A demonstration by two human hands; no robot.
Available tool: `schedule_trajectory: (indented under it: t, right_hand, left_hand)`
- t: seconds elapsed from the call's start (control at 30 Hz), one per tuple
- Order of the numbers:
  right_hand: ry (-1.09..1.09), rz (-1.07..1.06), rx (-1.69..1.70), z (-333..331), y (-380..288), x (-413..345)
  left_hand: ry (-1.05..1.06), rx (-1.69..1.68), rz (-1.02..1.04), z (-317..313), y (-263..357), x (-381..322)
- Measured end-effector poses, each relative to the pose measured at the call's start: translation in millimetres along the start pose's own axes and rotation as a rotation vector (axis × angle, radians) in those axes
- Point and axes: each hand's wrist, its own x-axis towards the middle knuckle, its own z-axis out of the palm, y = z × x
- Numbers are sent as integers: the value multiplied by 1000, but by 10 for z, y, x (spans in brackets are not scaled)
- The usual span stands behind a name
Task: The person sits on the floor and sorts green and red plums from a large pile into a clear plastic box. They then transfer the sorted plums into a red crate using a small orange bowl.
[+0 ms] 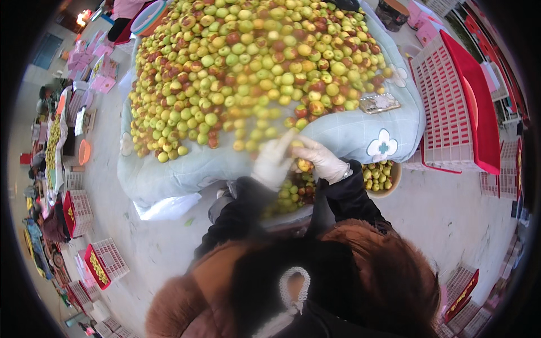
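A large heap of green and reddish-brown jujubes [203,80] covers the quilted light-blue cloth [177,175] before me. My right hand [325,162], in a white glove, curls around a yellow-and-brown jujube [304,165] at the heap's front edge. Close beside it is my left hand [272,162], also gloved, with its fingers reaching toward the right fingers. Whether the left hand holds a fruit is hidden by blur and overlap. Below both hands, more jujubes [293,194] lie in a container partly covered by my sleeves.
A phone in a patterned case [379,104] lies on the cloth's right side. Beneath that corner stands a round tub [396,181] of jujubes. Pale plastic crates with red liners [444,105] are stacked at right. Another crate [112,257] sits on the floor at left. People are farther left.
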Motion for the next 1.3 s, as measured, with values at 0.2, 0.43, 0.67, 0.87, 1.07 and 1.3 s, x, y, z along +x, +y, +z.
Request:
schedule_trajectory:
  t: [0.2, 0.43, 0.67, 0.87, 1.07, 1.3]
  right_hand:
    - [79, -282, 577, -778, 197, -863]
    - [910, -146, 1160, -2042, 1408, -1735]
    - [1320, -497, 1264, -2836, 2101, -1764]
    - [1297, -464, 1160, -3144, 2245, -1975]
    - [1070, -511, 991, -2828, 1967, -2079]
    - [673, -567, 544, -1754, 725, -2240]
  left_hand:
    - [-149, -202, 102, 223, 143, -88]
    - [-785, 135, -39, 482, -370, -827]
    - [-1140, 107, -353, 667, -409, -1456]
    - [-1131, 226, -412, 863, -252, -1557]
    - [-914, 307, -329, 922, -274, -1957]
    - [-808, 408, -363, 1248, -615, -2152]
